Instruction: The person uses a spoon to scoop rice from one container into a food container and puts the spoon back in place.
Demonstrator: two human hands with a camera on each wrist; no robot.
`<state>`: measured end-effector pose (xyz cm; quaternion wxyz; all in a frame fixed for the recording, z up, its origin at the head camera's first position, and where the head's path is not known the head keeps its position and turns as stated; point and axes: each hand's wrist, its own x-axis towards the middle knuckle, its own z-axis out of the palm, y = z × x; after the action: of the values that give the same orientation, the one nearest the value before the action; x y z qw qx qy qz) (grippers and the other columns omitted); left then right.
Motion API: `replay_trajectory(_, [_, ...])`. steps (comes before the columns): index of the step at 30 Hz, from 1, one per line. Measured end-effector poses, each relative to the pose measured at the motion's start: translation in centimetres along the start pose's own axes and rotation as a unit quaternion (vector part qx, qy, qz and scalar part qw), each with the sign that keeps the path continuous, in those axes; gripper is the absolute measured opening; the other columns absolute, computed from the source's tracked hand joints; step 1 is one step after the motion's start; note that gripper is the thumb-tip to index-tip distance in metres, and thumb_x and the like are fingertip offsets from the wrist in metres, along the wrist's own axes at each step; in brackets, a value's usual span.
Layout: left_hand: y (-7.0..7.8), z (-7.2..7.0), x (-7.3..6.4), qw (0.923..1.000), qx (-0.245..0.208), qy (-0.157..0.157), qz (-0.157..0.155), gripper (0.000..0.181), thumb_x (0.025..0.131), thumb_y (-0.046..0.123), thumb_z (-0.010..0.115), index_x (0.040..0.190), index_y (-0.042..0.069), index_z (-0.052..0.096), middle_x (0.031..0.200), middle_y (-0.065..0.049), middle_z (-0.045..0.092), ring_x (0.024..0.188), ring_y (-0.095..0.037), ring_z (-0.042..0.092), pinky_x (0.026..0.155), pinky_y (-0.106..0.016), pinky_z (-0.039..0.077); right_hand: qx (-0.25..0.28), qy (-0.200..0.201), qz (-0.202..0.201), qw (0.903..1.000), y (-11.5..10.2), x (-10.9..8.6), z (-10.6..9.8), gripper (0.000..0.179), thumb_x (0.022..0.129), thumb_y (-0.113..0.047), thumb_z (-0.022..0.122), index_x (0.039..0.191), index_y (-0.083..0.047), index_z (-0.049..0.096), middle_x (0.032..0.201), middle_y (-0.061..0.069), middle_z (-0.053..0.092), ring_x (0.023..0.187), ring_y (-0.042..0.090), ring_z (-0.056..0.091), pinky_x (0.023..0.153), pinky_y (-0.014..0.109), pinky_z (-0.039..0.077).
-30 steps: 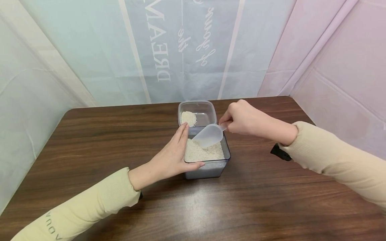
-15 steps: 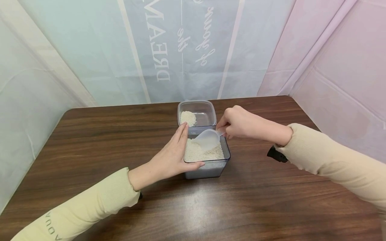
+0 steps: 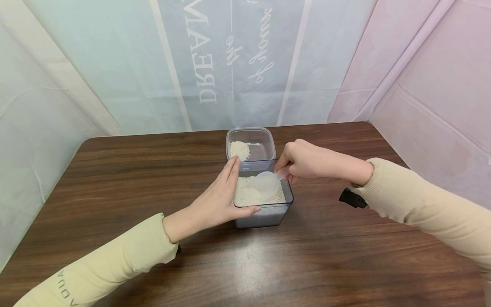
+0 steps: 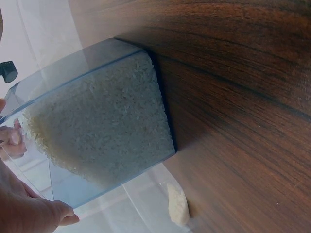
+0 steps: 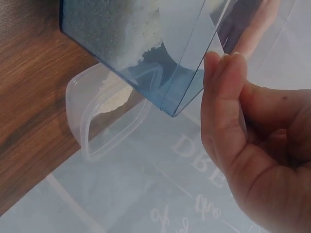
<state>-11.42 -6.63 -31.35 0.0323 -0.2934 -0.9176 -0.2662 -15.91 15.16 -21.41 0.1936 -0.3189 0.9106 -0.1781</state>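
A tall clear bluish container (image 3: 262, 216) stands on the table, filled with white rice (image 4: 107, 111) to a little below its rim. My left hand (image 3: 218, 198) holds the container's left side, thumb over the near rim and fingers stretched along the far part. With fingers and thumb my right hand (image 3: 304, 160) pinches the short handle of a translucent white scoop (image 3: 266, 185) over the far right rim. The scoop's bowl is inside the container, down in the rice and partly sunk. Through the wall, the right wrist view shows the scoop blurred.
Just behind the tall container sits a smaller, low clear plastic tub (image 3: 264, 145) with a small heap of rice (image 3: 239, 150) at its left. Both stand on a dark brown wooden table (image 3: 153, 170). A fabric backdrop (image 3: 245, 64) with lettering hangs beyond the far edge.
My right hand has moved down and slightly nearer, and the scoop has gone lower into the rice, its bowl levelling out. The left hand and both containers have stayed in place.
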Motion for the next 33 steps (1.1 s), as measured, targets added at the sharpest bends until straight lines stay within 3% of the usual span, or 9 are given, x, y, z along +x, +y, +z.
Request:
replay_trajectory(9, [0.0,0.0,0.0,1.0000,0.003,0.003,0.005,0.109,0.073,0.058,0.063,0.143,-0.007,0.009,0.149,-0.019,0.009,0.137,-0.022,0.012,0.107,-0.034,0.024,0.017,-0.032,0.005,0.9993,-0.4,-0.4,-0.7,0.012,0.083,-0.003,0.063,0.091,0.000,0.072,0.066,0.002,0.065,0.055,0.007,0.058,0.056,0.022,0.051])
replay_trajectory(19, [-0.1,0.1,-0.1,0.9999,0.002,0.009,0.007,0.109,0.073,0.057,0.064,0.142,-0.007,0.010,0.149,-0.019,0.010,0.137,-0.022,0.013,0.107,-0.034,0.024,0.026,-0.050,-0.008,0.9984,-0.5,-0.4,-1.0,0.010,0.083,-0.003,0.063,0.082,-0.003,0.072,0.060,-0.001,0.060,0.053,0.007,0.056,0.054,0.022,0.051])
replay_trajectory(33, [-0.1,0.2,0.0,0.9999,-0.001,0.007,0.010,0.108,0.074,0.056,0.064,0.142,-0.008,0.010,0.149,-0.020,0.010,0.137,-0.023,0.014,0.107,-0.034,0.025,0.011,-0.057,0.009,0.9983,-0.6,0.8,0.4,0.012,0.083,0.000,0.061,0.087,-0.001,0.072,0.058,-0.001,0.062,0.051,0.007,0.058,0.056,0.022,0.051])
